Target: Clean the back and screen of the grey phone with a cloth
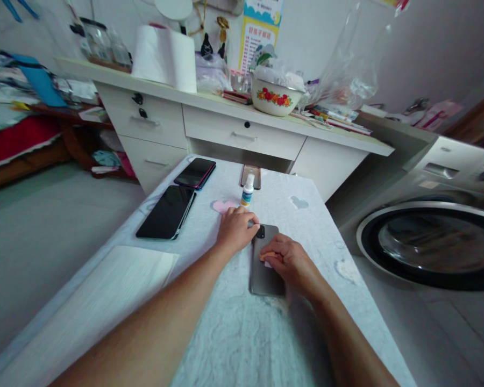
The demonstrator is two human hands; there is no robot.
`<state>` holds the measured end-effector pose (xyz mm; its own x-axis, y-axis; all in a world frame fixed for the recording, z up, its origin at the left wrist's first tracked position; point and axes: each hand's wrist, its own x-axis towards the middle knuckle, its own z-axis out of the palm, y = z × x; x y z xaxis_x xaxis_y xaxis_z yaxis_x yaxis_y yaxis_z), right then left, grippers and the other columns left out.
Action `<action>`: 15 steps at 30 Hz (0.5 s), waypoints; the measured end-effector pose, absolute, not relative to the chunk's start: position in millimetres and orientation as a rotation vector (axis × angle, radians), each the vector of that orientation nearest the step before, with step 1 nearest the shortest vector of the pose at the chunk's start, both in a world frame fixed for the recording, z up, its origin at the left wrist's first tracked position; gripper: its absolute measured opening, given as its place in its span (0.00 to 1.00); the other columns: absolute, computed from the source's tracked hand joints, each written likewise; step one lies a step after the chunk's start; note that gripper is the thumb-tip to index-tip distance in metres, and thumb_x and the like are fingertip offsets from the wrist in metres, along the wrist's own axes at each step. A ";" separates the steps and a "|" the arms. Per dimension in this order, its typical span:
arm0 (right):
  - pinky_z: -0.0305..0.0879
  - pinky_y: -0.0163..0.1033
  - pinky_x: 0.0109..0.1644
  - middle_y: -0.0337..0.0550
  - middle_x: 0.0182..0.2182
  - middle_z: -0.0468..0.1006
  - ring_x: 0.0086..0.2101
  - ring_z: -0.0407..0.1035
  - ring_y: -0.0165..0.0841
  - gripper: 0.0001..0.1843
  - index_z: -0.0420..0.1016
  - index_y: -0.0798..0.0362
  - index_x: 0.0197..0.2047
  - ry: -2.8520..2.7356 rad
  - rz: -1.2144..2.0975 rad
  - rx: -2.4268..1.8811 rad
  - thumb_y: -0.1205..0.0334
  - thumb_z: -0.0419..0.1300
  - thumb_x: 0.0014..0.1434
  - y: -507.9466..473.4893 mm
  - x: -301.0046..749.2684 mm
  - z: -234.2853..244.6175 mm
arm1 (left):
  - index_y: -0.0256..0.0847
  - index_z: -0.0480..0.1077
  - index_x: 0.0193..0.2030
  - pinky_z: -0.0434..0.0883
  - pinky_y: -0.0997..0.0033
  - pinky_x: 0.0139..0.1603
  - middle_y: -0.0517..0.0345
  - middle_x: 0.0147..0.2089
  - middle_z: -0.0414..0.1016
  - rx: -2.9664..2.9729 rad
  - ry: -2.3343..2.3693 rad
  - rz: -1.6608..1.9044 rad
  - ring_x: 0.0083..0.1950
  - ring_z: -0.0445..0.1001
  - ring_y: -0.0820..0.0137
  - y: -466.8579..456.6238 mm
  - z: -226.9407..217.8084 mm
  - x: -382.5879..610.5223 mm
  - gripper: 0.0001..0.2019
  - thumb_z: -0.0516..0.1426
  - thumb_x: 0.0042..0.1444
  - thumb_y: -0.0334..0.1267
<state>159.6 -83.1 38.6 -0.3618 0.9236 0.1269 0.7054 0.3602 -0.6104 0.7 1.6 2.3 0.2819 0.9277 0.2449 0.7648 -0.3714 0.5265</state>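
A grey phone [262, 274] lies face down on the cloth-covered table [242, 333], its camera end pointing away from me. My left hand [236, 230] rests on that far end, fingers curled over the corner, holding it still. My right hand [288, 262] presses a small orange-and-white wipe [266, 258] onto the phone's back with closed fingers. A small white bottle [247, 191] with a blue label stands upright just beyond my left hand.
Two dark phones [167, 212] [195, 172] lie screen up at the table's left, a third phone [250, 176] behind the bottle. A pink heart-shaped patch [221, 206] is nearby. A white sheet [105, 301] lies near left. A desk [242, 129] stands beyond, a washing machine [431, 236] to the right.
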 end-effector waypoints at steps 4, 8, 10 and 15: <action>0.62 0.37 0.41 0.42 0.31 0.73 0.36 0.67 0.34 0.10 0.80 0.53 0.34 -2.116 0.476 -1.475 0.74 0.58 0.57 -74.5 157.9 28.1 | 0.48 0.77 0.37 0.60 0.61 0.52 0.57 0.43 0.73 2.266 1.538 0.759 0.48 0.66 0.62 1.6 2.0 0.7 0.07 0.57 0.55 0.41; 0.62 0.38 0.42 0.43 0.32 0.73 0.37 0.66 0.35 0.09 0.79 0.53 0.36 -2.064 0.395 -1.576 0.73 0.58 0.58 -69.6 158.6 26.2 | 0.48 0.77 0.37 0.60 0.62 0.52 0.56 0.43 0.73 2.272 1.537 0.763 0.48 0.66 0.62 2.4 1.5 0.5 0.07 0.58 0.54 0.42; 0.61 0.38 0.42 0.43 0.32 0.72 0.37 0.66 0.35 0.09 0.79 0.54 0.36 -2.036 0.366 -1.631 0.73 0.58 0.58 -68.4 160.1 26.5 | 0.48 0.77 0.37 0.60 0.62 0.52 0.56 0.43 0.73 2.270 1.540 0.751 0.48 0.66 0.62 2.7 1.6 0.6 0.07 0.58 0.54 0.42; 0.61 0.38 0.43 0.44 0.33 0.72 0.38 0.66 0.36 0.09 0.79 0.54 0.35 -2.026 0.323 -1.672 0.74 0.58 0.57 -66.3 161.3 24.1 | 0.48 0.77 0.37 0.60 0.62 0.51 0.57 0.43 0.74 2.264 1.540 0.761 0.48 0.66 0.62 2.2 1.0 1.3 0.07 0.58 0.54 0.41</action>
<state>161.3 -66.3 24.1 -0.1299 0.9671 0.2186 0.8513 0.2218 -0.4755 1.3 2.2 1.0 0.2857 0.9233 0.2567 0.7649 -0.3811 0.5194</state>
